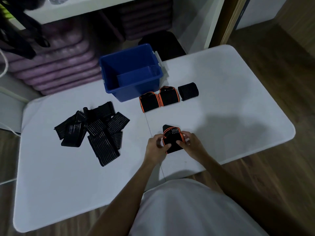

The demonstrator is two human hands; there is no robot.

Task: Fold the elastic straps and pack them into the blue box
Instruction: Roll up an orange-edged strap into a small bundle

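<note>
A black elastic strap with orange edging (172,139) lies folded on the white table (68,176) near its front edge. My left hand (156,147) grips its left side and my right hand (190,143) pinches its right side, thumbs on top. The blue box (131,72) stands open at the table's far edge. In front of it lie two folded orange-edged straps (159,99) side by side and one folded plain black strap (188,91). A loose heap of black striped straps (93,132) covers the table's left middle.
Stacked purple mats (56,65) fill the space behind the table's far left. A black stool (163,43) stands behind the box. Wooden floor (272,57) shows to the right. The box interior shows only a blue inner step.
</note>
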